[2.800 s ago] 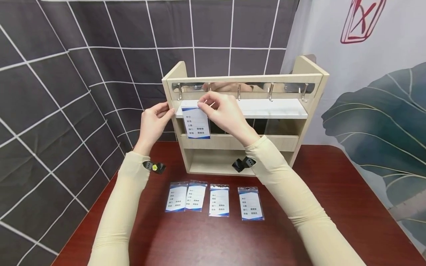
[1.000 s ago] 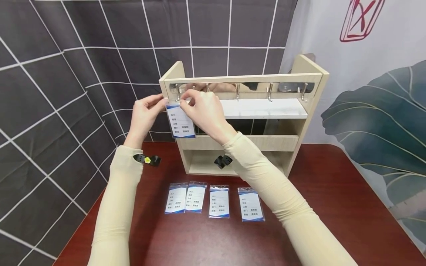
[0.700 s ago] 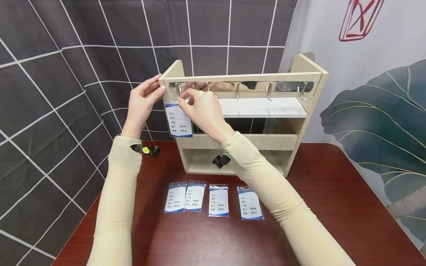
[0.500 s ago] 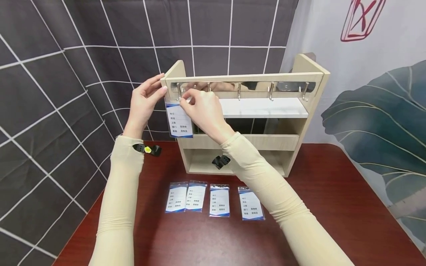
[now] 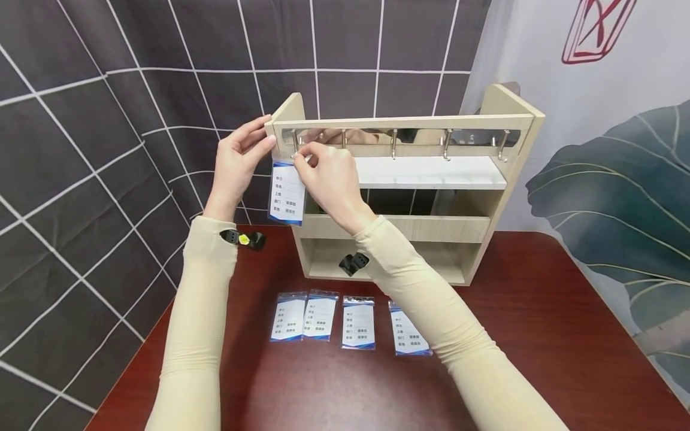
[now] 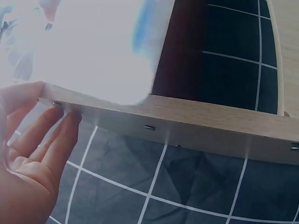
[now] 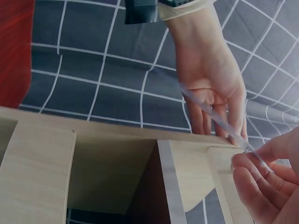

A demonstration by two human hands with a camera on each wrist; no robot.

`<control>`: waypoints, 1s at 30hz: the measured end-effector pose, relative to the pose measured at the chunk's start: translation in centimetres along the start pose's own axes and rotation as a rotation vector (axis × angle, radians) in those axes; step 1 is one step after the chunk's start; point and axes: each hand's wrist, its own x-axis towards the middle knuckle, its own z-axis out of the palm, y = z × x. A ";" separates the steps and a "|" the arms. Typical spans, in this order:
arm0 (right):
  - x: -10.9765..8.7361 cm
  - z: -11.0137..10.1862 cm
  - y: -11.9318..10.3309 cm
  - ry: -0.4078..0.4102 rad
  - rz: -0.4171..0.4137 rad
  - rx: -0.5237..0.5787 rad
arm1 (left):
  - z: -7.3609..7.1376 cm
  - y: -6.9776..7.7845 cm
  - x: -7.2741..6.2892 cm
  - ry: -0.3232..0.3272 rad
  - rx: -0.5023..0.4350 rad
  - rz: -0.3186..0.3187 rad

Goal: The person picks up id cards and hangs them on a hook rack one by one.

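In the head view my right hand (image 5: 334, 179) pinches the top of a clear-sleeved name badge (image 5: 287, 191), white with blue corners, just under the leftmost hook (image 5: 294, 140) of the wooden rack (image 5: 393, 230). My fingers hide whether its slot is on the hook. Edge-on in the right wrist view, the badge (image 7: 219, 116) slants toward the pinching fingers (image 7: 257, 184). My left hand (image 5: 237, 161) touches the rack's left side panel; its fingertips rest on the outer face and the thumb lies at the front edge. Close up in the left wrist view, the badge (image 6: 93, 51) looks overexposed.
On the red-brown table (image 5: 345, 389) lie several more badges: two overlapping at the left (image 5: 290, 317), one in the middle (image 5: 358, 323), and another (image 5: 408, 329) partly behind the right sleeve. More hooks (image 5: 447, 143) line the rack's metal strip. A dark gridded cloth (image 5: 345, 36) stands behind.
The right hand has carried the badge left to the end hook, and the badge's tilt has changed. My left hand has shifted up the side panel.
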 end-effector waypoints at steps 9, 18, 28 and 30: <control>-0.2 0.5 -0.4 0.044 0.007 -0.024 | 0.1 0.1 0.0 0.005 -0.009 0.005; 0.1 0.4 -0.4 0.038 0.019 -0.125 | 0.4 0.4 0.2 0.000 0.023 0.010; -0.8 1.2 0.9 0.022 -0.050 -0.174 | 0.3 0.1 -0.7 -0.002 0.037 -0.019; -0.5 1.0 1.0 0.024 -0.060 -0.148 | 0.3 0.2 -0.4 -0.008 0.040 0.006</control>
